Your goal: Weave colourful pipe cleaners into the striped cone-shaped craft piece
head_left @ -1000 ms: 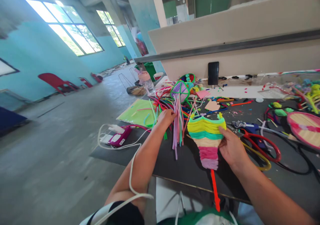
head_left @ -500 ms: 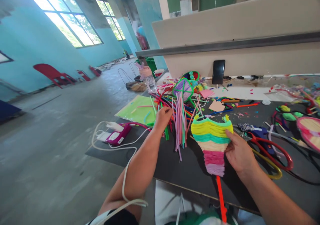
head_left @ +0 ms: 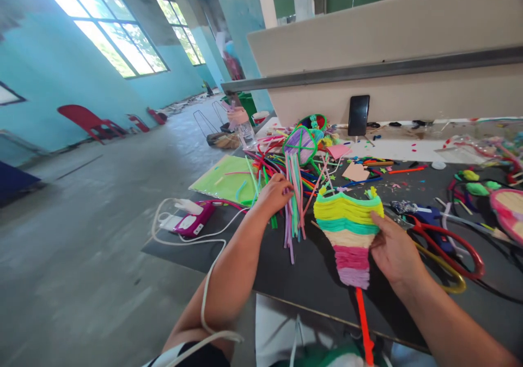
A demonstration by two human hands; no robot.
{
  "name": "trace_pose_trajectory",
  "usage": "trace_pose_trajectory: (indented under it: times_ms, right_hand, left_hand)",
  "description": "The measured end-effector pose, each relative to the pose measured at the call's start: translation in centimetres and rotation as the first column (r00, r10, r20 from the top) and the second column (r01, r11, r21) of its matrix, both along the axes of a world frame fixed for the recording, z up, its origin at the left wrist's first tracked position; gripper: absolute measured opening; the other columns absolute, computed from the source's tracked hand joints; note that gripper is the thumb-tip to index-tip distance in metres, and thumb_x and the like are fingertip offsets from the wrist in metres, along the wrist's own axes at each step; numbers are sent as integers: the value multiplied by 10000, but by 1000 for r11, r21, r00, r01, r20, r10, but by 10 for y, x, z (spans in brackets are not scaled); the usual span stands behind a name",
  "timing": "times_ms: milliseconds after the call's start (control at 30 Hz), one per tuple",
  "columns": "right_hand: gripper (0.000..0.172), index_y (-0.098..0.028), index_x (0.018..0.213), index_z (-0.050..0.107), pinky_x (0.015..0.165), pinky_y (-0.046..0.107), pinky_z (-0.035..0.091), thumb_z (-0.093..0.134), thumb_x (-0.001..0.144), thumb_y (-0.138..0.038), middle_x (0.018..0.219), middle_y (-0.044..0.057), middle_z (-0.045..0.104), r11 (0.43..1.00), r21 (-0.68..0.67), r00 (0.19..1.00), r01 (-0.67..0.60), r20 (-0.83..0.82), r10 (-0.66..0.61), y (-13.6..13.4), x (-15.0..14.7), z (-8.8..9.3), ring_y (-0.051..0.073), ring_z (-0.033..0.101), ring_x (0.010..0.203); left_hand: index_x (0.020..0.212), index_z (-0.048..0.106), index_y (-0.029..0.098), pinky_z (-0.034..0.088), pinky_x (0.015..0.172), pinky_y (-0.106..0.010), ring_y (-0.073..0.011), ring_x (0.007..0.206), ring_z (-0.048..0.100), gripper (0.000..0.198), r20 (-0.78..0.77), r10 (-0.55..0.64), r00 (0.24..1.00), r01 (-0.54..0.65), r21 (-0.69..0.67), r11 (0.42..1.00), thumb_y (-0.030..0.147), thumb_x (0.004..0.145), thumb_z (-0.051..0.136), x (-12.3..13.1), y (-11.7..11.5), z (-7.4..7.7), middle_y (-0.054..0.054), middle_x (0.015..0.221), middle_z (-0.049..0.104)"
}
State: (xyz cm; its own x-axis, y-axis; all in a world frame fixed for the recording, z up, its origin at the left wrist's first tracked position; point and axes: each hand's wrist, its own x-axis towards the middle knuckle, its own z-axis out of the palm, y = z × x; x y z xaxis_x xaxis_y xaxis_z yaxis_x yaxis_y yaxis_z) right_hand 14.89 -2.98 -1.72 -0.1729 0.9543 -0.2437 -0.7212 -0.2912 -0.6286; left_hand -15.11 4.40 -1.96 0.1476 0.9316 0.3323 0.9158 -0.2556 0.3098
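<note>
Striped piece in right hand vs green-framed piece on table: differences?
The striped piece is in the right hand; the green-framed piece is farther back on the cluttered table.
The striped piece has yellow, teal, cream, pink and lilac bands; the green-framed piece is purple with green crossing lines.
Both combine contrasting colours.

Some fingers of the right hand [head_left: 396, 250] are hidden behind the striped piece [head_left: 347, 231]; below that hand, the orange stem [head_left: 363, 323] runs to the bottom edge. Beside the same hand, the scissors [head_left: 479, 264] have their blade tips covered. Farther right, a pink-rimmed round piece [head_left: 510, 212] is cut off. Whether the left hand [head_left: 274, 197] grips the adjacent strands [head_left: 295, 209] cannot be told.
</note>
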Motion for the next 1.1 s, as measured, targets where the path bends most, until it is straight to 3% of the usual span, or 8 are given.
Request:
trace_pose_trajectory:
  times_ms: [167, 433, 567, 633, 767, 900, 1000, 1100]
  right_hand:
    - [414, -231, 1195, 638, 969, 469, 516, 674, 783, -216, 1106, 55, 723, 1000, 15, 1000, 0, 7, 0, 0, 0, -1, 289, 677, 1036]
    - [374, -225, 1148, 661, 977, 469, 512, 659, 777, -182, 1112, 52, 722, 1000, -9, 1000, 9, 2, -9, 0, -1, 1, 288, 667, 1058]
    - [340, -222, 1120, 671, 976, 465, 513, 654, 783, -187, 1092, 54, 729, 1000, -6, 1000, 11, 7, -11, 0, -1, 1, 285, 669, 1054]
    - [332, -218, 1114, 673, 974, 462, 513, 655, 785, -187, 1076, 57, 734, 1000, -11, 1000, 16, 14, -16, 0, -1, 0, 284, 671, 1051]
    - [324, -214, 1113, 673, 973, 457, 514, 651, 791, -185, 1054, 55, 741, 1000, -11, 1000, 5, 3, -5, 0, -1, -2, 277, 676, 1042]
    - [340, -200, 1129, 666, 967, 452, 519, 650, 789, -184, 1048, 60, 743, 1000, -2, 1000, 0, -4, 0, 1, 0, -4, 273, 681, 1028]
    - [353, -190, 1140, 663, 952, 450, 528, 651, 787, -186, 1055, 69, 740, 1000, -4, 1000, 7, 19, -7, 2, -1, -4, 273, 695, 989]
    - [347, -187, 1143, 663, 946, 451, 529, 642, 796, -194, 1054, 70, 740, 1000, -9, 1000, 3, 20, -3, 1, -1, -3, 271, 705, 958]
  left_hand:
    - [857, 715, 231, 483, 873, -340, -204, 940, 572, 140, 11, 50, 999, -50, -54, 997, 274, 750, 636, -13, 1, 2, -48, 941, 558]
    - [937, 707, 198, 466, 879, -315, -194, 953, 570, 215, 7, -76, 997, 76, 1, 997, 198, 799, 542, 13, 1, -3, -60, 912, 583]
    - [848, 703, 192, 461, 854, -328, -211, 925, 575, 192, 31, 46, 998, -44, -34, 998, 335, 810, 580, 23, 0, -7, -62, 870, 581]
    - [759, 691, 188, 452, 842, -329, -222, 912, 575, 157, 165, 124, 978, -108, -104, 989, 341, 731, 666, 26, 0, -9, -57, 848, 579]
    - [576, 620, 176, 440, 697, -288, -191, 755, 566, 144, 455, 222, 863, -112, -255, 960, 250, 596, 742, 28, 0, -9, -18, 663, 549]
    - [604, 578, 162, 331, 484, -234, -97, 493, 436, 224, 612, 252, 749, -52, -325, 944, 343, 649, 703, 20, -3, 0, 34, 516, 446]
    - [693, 522, 171, 246, 407, -198, -60, 417, 365, 282, 764, 252, 595, 42, -342, 939, 408, 679, 674, 13, -6, 9, 65, 516, 395]
    - [741, 496, 176, 227, 377, -172, -51, 411, 390, 318, 909, 221, 353, 189, -301, 935, 325, 616, 747, 13, -7, 15, 70, 543, 426]
